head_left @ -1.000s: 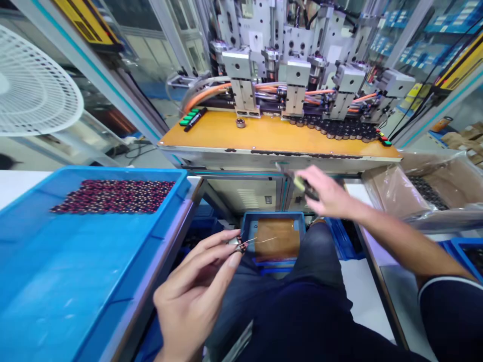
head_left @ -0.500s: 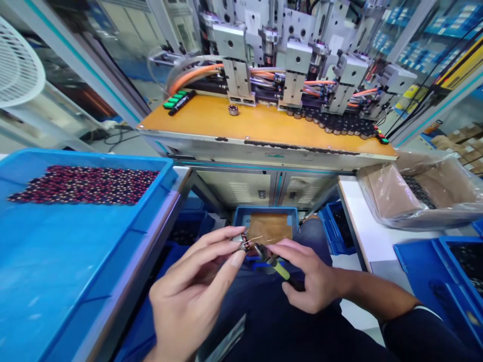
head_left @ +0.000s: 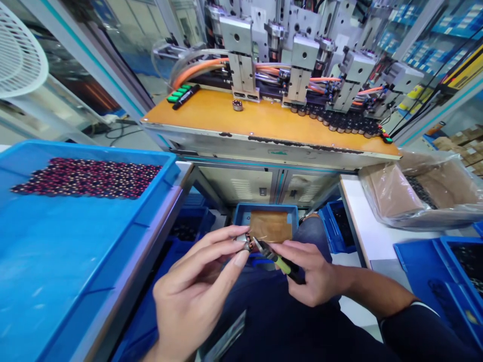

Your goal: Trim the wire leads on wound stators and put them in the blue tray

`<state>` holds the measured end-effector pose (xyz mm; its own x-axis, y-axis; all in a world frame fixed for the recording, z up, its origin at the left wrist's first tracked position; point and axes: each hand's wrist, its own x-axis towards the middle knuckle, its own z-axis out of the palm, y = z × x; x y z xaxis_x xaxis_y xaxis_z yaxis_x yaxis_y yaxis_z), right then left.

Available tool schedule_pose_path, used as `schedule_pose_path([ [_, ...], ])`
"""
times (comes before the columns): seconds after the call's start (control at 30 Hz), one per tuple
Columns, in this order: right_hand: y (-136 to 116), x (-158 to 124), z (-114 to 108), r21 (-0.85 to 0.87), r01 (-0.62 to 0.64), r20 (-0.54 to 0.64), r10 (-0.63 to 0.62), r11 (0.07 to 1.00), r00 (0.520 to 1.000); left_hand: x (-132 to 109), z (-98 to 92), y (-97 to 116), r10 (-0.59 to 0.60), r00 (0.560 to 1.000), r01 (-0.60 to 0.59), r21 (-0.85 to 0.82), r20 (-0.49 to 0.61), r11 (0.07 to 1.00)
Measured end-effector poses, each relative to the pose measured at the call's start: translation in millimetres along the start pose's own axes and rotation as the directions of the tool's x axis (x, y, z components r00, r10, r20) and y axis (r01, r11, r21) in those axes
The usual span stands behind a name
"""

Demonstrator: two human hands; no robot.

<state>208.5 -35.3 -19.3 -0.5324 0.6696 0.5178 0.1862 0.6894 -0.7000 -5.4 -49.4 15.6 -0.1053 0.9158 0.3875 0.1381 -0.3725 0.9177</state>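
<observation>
Between the thumb and fingers of my left hand is a small round motor stator with a silvery side and copper windings. Thin copper wire ends stick out from it to the right. My right hand is wrapped round a pair of cutting pliers with green and black handles. The jaws of the pliers point left and lie close against the wires; whether they are closed on a wire is too small to tell. Below both hands sits a blue bin with a brown sheet inside.
On the left stands a large blue tray holding rows of small wound parts. Ahead, a machine bench carries one single part, markers and a cluster of dark parts. A plastic-lined carton stands at right.
The pliers have come nearer to the stator, their jaws now close together at the wires, and my right fingers have tightened on the handles. One long wire strand no longer shows. The view has shifted slightly.
</observation>
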Motion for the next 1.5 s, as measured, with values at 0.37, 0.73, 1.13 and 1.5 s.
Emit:
schedule_pose_path([
  [0.37,-6,-5,-27,0.351,-0.347,0.180,0.301,0.870,0.937,10,-5.2,-15,0.310,0.951,-0.307,-0.123,0.004,0.944],
  [0.73,-34,-3,-34,0.600,-0.387,0.338,0.216,0.700,0.916,11,-7.1,-22,0.407,0.913,-0.404,-0.142,-0.005,0.904],
  [1.13,-36,5,-26,0.638,-0.425,0.366,0.232,0.642,0.901,2,-9.5,-25,0.412,0.911,-0.413,-0.080,-0.037,0.907],
  [1.5,-32,2,-25,0.627,-0.482,0.397,0.281,0.612,0.874,3,-6.6,-23,0.378,0.926,-0.376,-0.111,0.003,0.920],
])
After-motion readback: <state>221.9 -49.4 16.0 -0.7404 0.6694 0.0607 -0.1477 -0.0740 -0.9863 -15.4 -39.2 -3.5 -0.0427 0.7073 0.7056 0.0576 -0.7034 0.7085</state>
